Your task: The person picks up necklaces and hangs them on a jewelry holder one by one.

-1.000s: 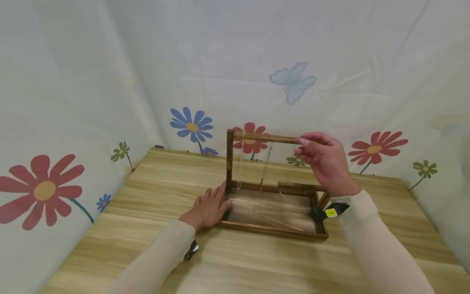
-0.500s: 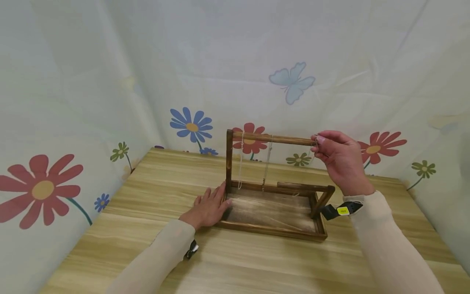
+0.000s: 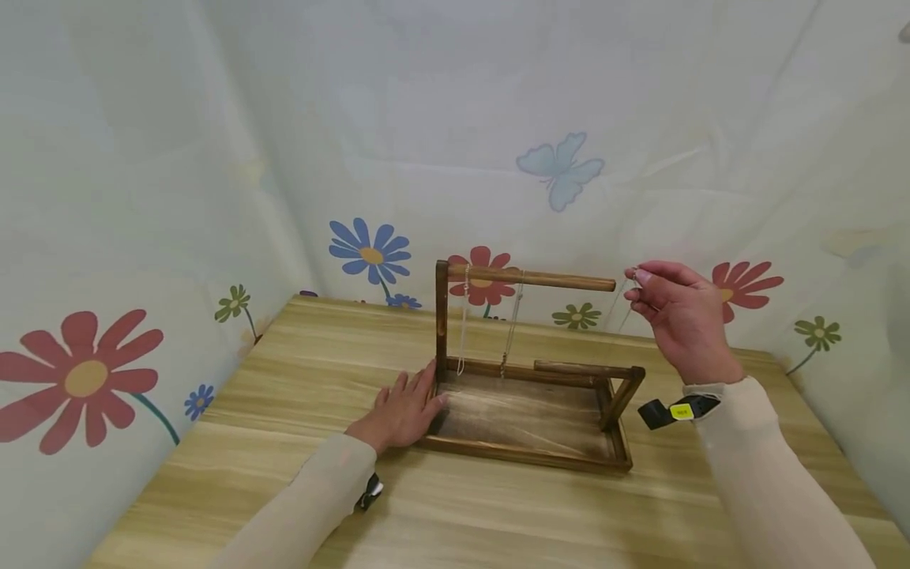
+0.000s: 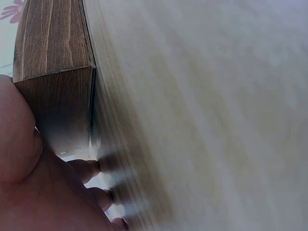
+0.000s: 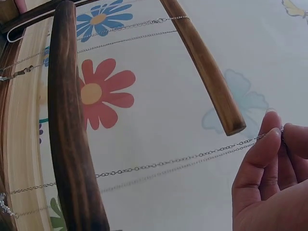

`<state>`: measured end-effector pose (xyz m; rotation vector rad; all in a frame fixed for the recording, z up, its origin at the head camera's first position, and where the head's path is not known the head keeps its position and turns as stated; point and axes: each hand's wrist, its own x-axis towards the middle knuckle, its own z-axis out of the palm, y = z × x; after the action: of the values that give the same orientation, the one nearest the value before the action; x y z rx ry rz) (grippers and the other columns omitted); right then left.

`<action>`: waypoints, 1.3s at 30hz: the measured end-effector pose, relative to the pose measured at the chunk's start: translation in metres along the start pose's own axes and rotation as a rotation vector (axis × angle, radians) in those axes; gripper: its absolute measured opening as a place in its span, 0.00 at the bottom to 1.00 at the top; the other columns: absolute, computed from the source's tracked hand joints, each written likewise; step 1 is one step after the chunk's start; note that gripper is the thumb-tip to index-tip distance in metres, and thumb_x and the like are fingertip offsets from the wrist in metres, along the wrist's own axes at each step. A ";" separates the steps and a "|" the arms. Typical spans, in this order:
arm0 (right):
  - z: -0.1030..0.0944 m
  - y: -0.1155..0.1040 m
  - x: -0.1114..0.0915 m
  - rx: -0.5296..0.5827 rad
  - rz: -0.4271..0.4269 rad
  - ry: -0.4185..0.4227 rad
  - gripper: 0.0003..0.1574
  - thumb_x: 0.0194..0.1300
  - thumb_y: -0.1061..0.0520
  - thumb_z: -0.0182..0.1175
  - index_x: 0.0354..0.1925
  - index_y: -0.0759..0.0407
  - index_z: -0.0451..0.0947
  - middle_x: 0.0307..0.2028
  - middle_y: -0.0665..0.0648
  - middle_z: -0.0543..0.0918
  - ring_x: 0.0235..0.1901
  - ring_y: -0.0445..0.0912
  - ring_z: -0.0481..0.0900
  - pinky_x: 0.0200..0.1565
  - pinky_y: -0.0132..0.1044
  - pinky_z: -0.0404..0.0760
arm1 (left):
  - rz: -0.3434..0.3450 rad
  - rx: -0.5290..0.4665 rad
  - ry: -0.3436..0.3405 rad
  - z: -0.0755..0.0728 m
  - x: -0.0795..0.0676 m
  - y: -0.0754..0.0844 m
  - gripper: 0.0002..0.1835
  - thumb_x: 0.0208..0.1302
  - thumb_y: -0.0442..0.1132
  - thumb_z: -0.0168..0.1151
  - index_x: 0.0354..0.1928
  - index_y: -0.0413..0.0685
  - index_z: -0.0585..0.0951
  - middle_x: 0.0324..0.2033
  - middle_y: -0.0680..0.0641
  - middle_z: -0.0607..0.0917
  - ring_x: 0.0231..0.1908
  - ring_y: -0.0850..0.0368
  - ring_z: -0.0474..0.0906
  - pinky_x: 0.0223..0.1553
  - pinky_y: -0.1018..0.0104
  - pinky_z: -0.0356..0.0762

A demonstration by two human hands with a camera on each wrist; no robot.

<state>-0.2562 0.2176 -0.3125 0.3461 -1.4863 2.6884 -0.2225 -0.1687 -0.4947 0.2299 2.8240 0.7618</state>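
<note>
A dark wooden jewelry stand (image 3: 526, 457) has a tray base, a tall left post with an upper rod (image 3: 554, 279), and a shorter lower bar (image 3: 583, 369) at the right. My right hand (image 3: 678, 316) pinches a silver chain necklace (image 5: 144, 167) between thumb and fingertips, just beyond the upper rod's free end. Its two strands hang slanting down, behind the lower bar in the right wrist view. My left hand (image 3: 401, 411) lies with fingers extended against the tray's left end; in the left wrist view its fingertips reach the tabletop beside the wood.
Two more necklaces hang from the upper rod, a left necklace (image 3: 464, 324) near the post and a second necklace (image 3: 515, 324) further right. The stand is on a wood-grain table (image 3: 298, 348). A flower-printed curtain (image 3: 441, 158) rises behind.
My right hand has slid the necklace rightward along the upper rod and off its free end. The left hand stays at the tray. The head view has tilted up slightly.
</note>
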 end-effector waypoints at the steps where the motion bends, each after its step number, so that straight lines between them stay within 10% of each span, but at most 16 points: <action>1: -0.001 0.000 0.000 -0.002 0.002 0.002 0.07 0.70 0.68 0.64 0.42 0.63 0.88 0.37 0.56 0.93 0.29 0.46 0.90 0.36 0.33 0.88 | -0.002 0.001 0.000 0.000 0.000 0.000 0.39 0.82 0.63 0.39 0.85 0.63 0.39 0.84 0.45 0.52 0.83 0.33 0.39 0.79 0.28 0.37; 39: 0.006 -0.001 0.009 -0.146 0.095 -0.029 0.06 0.68 0.64 0.68 0.44 0.60 0.88 0.39 0.53 0.93 0.30 0.44 0.90 0.35 0.31 0.87 | -0.018 0.016 -0.008 -0.003 -0.006 0.006 0.40 0.81 0.65 0.37 0.85 0.67 0.37 0.84 0.44 0.52 0.83 0.33 0.40 0.78 0.28 0.37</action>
<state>-0.2632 0.2125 -0.3064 0.3149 -1.7371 2.6347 -0.2167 -0.1664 -0.4884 0.2090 2.8215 0.7327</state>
